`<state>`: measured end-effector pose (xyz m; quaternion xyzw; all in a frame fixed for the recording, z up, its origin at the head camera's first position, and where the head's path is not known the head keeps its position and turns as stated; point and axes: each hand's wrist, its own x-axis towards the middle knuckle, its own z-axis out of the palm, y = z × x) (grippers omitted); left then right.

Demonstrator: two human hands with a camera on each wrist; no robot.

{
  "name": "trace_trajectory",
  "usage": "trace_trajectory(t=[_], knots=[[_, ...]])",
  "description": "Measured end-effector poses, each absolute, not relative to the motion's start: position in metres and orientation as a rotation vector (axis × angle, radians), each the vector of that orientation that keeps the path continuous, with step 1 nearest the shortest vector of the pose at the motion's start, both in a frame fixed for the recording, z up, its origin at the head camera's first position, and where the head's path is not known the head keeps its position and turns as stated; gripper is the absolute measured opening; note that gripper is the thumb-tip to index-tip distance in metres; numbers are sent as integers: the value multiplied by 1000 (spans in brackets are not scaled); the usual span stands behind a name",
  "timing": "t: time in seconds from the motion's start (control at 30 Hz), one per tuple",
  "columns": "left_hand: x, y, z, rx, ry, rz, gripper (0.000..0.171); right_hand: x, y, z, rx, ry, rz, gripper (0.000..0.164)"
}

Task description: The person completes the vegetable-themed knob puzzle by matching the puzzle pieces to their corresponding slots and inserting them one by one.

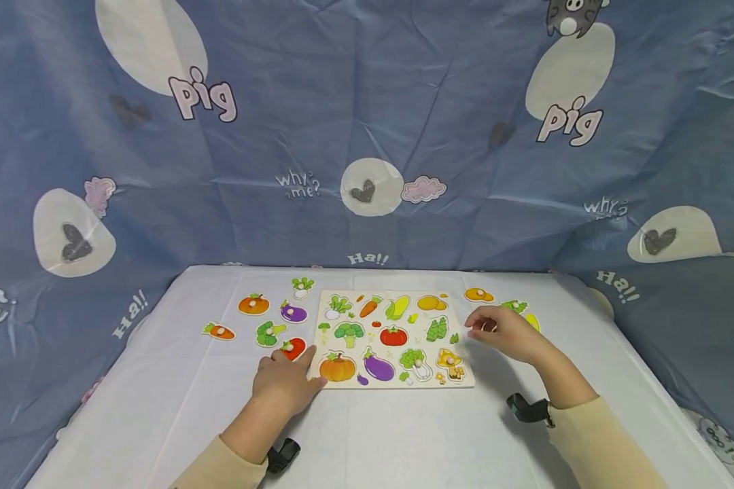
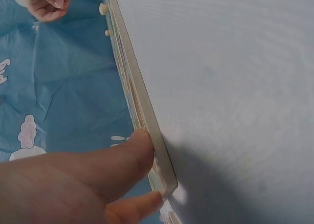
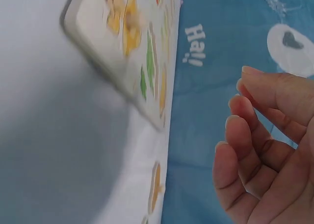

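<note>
A wooden vegetable puzzle board (image 1: pixel 356 331) lies flat on the table. My left hand (image 1: pixel 286 384) rests at its front left corner, fingers spread and touching the edges; the left wrist view shows the thumb (image 2: pixel 140 150) against the board's side. The cabbage piece (image 1: pixel 416 363) and mushroom piece (image 1: pixel 450 362) sit in the board, knobs up. Just off the board's right edge, my right hand (image 1: pixel 506 333) hovers, fingers loosely bent and holding nothing. Behind it lie a potato piece (image 1: pixel 479 294), a leafy green piece (image 1: pixel 514 305) and a partly hidden yellow piece (image 1: pixel 532 320).
Left of the board lie several loose pieces: a carrot (image 1: pixel 219 331), pumpkin (image 1: pixel 253 304), eggplant (image 1: pixel 293 312), broccoli (image 1: pixel 270 333), turnip (image 1: pixel 302 286) and a tomato (image 1: pixel 293 348) beside my left fingers. A blue printed cloth (image 1: pixel 318 231) hangs behind the white table (image 1: pixel 397 441).
</note>
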<state>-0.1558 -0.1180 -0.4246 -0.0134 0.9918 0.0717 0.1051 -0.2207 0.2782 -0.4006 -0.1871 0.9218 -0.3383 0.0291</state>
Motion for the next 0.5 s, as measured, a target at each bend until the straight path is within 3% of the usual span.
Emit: trace_trajectory(t=[0.5], knots=[[-155, -117, -424, -42, 2924, 203, 72, -226, 336, -407, -379, 2968, -991, 18]])
